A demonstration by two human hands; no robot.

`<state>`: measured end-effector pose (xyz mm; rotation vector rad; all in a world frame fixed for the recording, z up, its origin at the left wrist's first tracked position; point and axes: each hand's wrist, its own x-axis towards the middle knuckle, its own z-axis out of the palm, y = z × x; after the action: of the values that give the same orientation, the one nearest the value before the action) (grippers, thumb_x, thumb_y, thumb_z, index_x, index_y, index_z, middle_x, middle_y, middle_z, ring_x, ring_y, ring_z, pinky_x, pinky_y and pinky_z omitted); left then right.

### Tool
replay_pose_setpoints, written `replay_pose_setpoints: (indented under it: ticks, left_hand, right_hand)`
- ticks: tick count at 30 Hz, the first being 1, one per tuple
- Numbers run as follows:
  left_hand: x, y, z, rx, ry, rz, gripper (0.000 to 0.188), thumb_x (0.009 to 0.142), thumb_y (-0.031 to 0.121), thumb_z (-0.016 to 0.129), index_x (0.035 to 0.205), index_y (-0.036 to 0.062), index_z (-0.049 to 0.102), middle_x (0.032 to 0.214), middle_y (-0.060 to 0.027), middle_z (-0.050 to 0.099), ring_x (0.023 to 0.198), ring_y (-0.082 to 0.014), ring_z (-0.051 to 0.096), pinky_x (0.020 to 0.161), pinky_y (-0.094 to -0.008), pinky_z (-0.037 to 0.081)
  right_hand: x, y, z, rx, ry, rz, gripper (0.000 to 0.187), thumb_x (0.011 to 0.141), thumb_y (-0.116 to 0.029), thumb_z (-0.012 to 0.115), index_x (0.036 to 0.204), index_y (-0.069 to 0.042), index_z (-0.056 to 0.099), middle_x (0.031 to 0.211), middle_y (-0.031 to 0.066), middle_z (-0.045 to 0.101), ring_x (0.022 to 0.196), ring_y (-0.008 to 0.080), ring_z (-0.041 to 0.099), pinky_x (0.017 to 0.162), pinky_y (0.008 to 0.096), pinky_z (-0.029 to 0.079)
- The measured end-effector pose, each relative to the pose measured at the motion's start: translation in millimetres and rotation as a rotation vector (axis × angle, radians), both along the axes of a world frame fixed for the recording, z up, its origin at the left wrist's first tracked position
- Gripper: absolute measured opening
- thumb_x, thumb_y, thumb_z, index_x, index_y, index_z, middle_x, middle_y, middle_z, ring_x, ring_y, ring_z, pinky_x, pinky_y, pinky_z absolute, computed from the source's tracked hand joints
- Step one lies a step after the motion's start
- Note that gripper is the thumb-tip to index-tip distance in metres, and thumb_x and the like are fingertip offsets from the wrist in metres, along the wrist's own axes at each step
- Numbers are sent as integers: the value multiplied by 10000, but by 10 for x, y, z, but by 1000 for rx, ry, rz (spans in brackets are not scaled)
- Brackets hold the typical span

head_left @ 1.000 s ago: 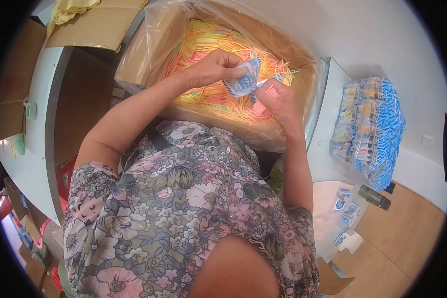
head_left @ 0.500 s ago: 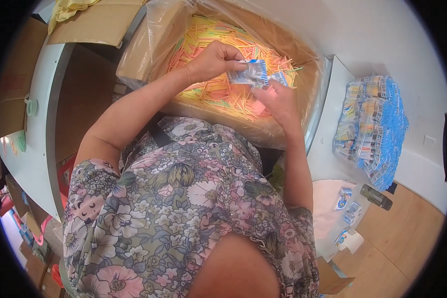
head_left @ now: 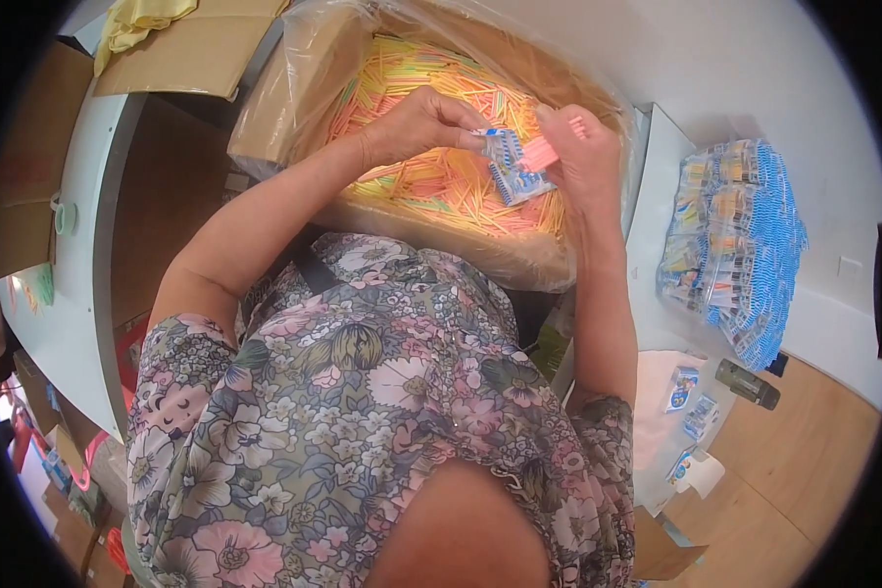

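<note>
My left hand (head_left: pixel 419 125) pinches a small clear packet (head_left: pixel 521 182) with blue and white print by its upper left edge. The packet hangs slanted over the carton, its upper end toward my fingers. My right hand (head_left: pixel 586 162) is closed around a bundle of short pink sticks (head_left: pixel 538 154). One end of the bundle points at the packet, close against it; whether it is inside I cannot tell. Below both hands lies a heap of thin pastel sticks (head_left: pixel 412 73) in yellow, orange, pink and green.
The sticks fill a plastic-lined cardboard carton (head_left: pixel 309 78). On the right, a big stack of filled packets (head_left: pixel 735 240) leans by the wall. Nearer are a dark bottle-like object (head_left: pixel 748 384) and several loose packets (head_left: pixel 683 389). A white cabinet edge (head_left: pixel 101 255) stands left.
My right hand has risen and turned, bringing the pink bundle up to the packet. The packet has tilted downward to the right. My left hand has barely moved.
</note>
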<state>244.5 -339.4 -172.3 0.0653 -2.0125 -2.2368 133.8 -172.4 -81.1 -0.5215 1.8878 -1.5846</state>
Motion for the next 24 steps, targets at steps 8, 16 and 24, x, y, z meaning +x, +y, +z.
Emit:
replay_pose_setpoints:
  ticks: [8,16,24]
  left_hand:
    - [21,-1,18,6,-94,-46,165,799,76,669,951,14,684,921,-64,657,885,-125,594,838,-273,468]
    - [51,-45,20,54,-143,-35,214,837,186,652,950,8,685,873,-27,666,847,-90,586,817,-268,468]
    - [73,29,105,167,-101,-79,277,874,260,603,917,-3,675,878,-54,666,855,-130,598,829,-289,464]
  right_hand:
    - [93,-112,9,90,471,26,220,801,-219,683,696,-44,602,579,-29,542,521,40,461,476,213,364]
    - [62,1,-2,-79,491,137,319,895,-319,565,863,-5,610,752,4,566,742,62,512,658,230,418]
    - [274,91,-357,-150,861,118,366,870,-297,583,1078,2,554,1069,164,577,944,233,574,812,334,449]
